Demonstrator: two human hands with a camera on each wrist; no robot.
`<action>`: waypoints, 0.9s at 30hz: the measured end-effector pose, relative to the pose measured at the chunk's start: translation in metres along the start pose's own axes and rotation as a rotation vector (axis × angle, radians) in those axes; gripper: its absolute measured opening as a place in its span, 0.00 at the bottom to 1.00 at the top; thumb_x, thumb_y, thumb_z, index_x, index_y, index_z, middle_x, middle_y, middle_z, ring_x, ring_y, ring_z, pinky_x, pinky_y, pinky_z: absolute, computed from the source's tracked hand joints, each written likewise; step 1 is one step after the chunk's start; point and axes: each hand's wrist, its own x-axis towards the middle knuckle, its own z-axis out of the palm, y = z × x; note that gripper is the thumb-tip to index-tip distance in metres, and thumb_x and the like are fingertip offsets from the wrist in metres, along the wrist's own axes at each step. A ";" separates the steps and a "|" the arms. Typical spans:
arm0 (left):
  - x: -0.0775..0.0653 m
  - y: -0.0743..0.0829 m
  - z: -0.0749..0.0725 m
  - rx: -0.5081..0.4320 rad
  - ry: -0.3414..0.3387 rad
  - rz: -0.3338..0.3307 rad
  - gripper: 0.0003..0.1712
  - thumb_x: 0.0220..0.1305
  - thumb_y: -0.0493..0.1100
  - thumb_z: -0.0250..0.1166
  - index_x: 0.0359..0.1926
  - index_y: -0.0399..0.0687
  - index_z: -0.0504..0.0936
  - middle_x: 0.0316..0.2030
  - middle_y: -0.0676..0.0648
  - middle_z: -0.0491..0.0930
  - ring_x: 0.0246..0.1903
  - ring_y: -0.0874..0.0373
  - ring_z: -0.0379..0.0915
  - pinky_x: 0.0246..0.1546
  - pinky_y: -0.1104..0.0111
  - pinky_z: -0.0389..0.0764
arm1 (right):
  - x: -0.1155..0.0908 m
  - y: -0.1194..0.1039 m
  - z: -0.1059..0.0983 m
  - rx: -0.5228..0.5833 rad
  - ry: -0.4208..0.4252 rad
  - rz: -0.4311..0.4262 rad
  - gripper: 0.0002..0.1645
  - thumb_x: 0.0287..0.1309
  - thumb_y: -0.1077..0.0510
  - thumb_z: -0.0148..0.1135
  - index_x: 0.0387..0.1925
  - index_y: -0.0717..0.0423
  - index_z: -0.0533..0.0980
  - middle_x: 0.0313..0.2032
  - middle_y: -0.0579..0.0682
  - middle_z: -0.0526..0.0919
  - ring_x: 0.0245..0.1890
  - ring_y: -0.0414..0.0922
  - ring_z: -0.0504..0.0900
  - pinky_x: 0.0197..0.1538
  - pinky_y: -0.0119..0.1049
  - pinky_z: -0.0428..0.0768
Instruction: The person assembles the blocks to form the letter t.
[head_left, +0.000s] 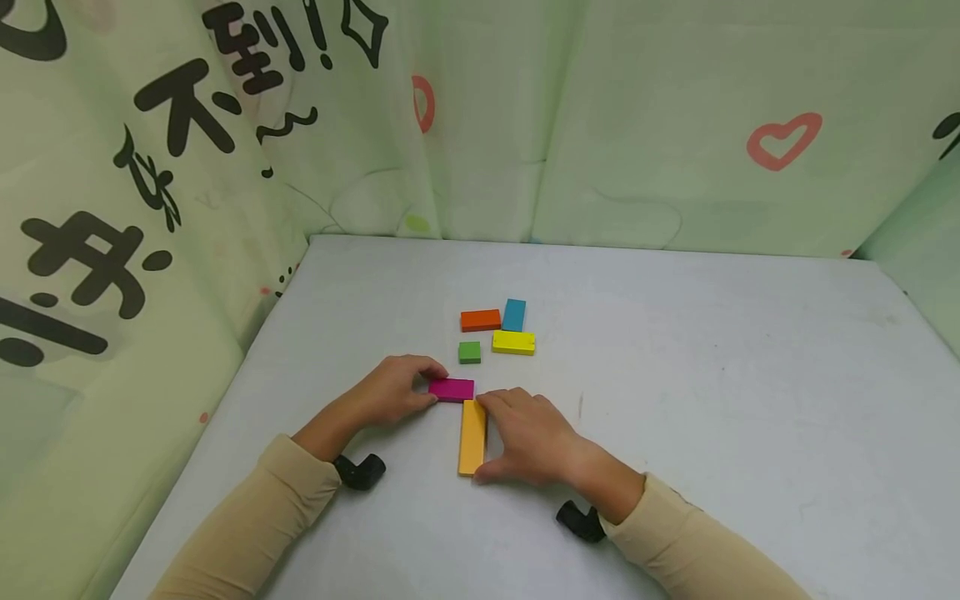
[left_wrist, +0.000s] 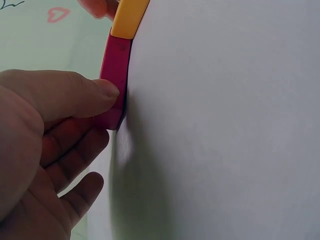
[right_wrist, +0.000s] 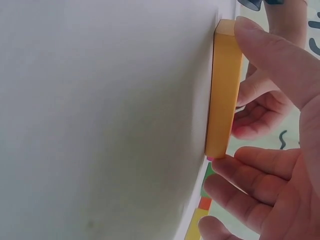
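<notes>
A magenta block (head_left: 452,390) lies flat on the white table, pinched near its left end between thumb and fingers of my left hand (head_left: 392,392). Just below its right end, a longer yellow-orange block (head_left: 472,438) points toward me, its far end meeting the magenta block's near edge. My right hand (head_left: 531,440) spans the long block lengthwise, thumb at the near end and fingertips at the far end. In the left wrist view, the thumb presses on the magenta block (left_wrist: 116,65). The right wrist view shows the yellow-orange block (right_wrist: 223,90) between thumb and index finger.
Beyond the hands lie a green block (head_left: 469,352), a red-orange block (head_left: 480,320), a blue block (head_left: 513,315) and a yellow block (head_left: 513,342), the last three close together. A patterned green curtain (head_left: 637,125) borders the white table (head_left: 712,375) at the back and sides.
</notes>
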 end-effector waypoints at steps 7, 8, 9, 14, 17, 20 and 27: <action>-0.001 -0.002 -0.001 -0.008 -0.002 0.030 0.18 0.62 0.36 0.71 0.53 0.45 0.83 0.49 0.49 0.81 0.53 0.52 0.73 0.58 0.58 0.76 | 0.001 -0.001 0.001 0.003 0.000 -0.001 0.55 0.46 0.35 0.77 0.68 0.60 0.67 0.64 0.54 0.73 0.63 0.54 0.70 0.62 0.53 0.70; -0.001 -0.002 -0.001 -0.006 -0.003 0.037 0.18 0.63 0.36 0.71 0.53 0.45 0.83 0.49 0.49 0.81 0.53 0.51 0.73 0.58 0.57 0.75 | 0.001 -0.001 0.001 0.003 0.000 -0.001 0.55 0.46 0.35 0.77 0.68 0.60 0.67 0.64 0.54 0.73 0.63 0.53 0.70 0.62 0.53 0.70; -0.001 -0.002 -0.001 -0.004 -0.003 0.042 0.17 0.63 0.36 0.71 0.53 0.45 0.83 0.50 0.48 0.80 0.53 0.51 0.73 0.58 0.57 0.75 | 0.001 -0.001 0.001 0.001 0.000 -0.001 0.55 0.46 0.35 0.77 0.68 0.60 0.67 0.64 0.54 0.73 0.63 0.53 0.70 0.62 0.53 0.70; -0.002 -0.002 -0.001 0.011 -0.005 0.052 0.17 0.63 0.36 0.70 0.53 0.45 0.83 0.51 0.47 0.80 0.55 0.50 0.72 0.59 0.56 0.75 | 0.002 -0.001 0.001 -0.007 0.000 -0.003 0.55 0.46 0.35 0.77 0.68 0.61 0.67 0.64 0.54 0.73 0.63 0.53 0.70 0.61 0.53 0.70; -0.003 -0.002 -0.002 0.016 -0.008 0.060 0.17 0.63 0.36 0.70 0.53 0.44 0.83 0.52 0.46 0.80 0.56 0.49 0.72 0.59 0.56 0.74 | 0.002 -0.002 0.001 -0.013 -0.001 -0.003 0.56 0.46 0.34 0.77 0.68 0.60 0.67 0.64 0.54 0.73 0.63 0.53 0.70 0.61 0.52 0.71; -0.003 -0.002 -0.002 0.044 -0.010 0.089 0.17 0.62 0.35 0.71 0.53 0.44 0.83 0.52 0.46 0.79 0.56 0.49 0.71 0.59 0.57 0.75 | 0.003 -0.002 0.001 -0.012 -0.004 0.000 0.56 0.45 0.34 0.77 0.68 0.60 0.67 0.65 0.54 0.73 0.63 0.54 0.70 0.61 0.52 0.71; -0.007 0.001 0.002 0.094 0.020 0.104 0.19 0.59 0.42 0.73 0.52 0.47 0.83 0.51 0.47 0.74 0.54 0.52 0.68 0.53 0.61 0.77 | 0.001 0.003 0.000 0.018 -0.014 0.026 0.57 0.46 0.33 0.76 0.70 0.59 0.65 0.67 0.54 0.71 0.65 0.54 0.69 0.62 0.54 0.71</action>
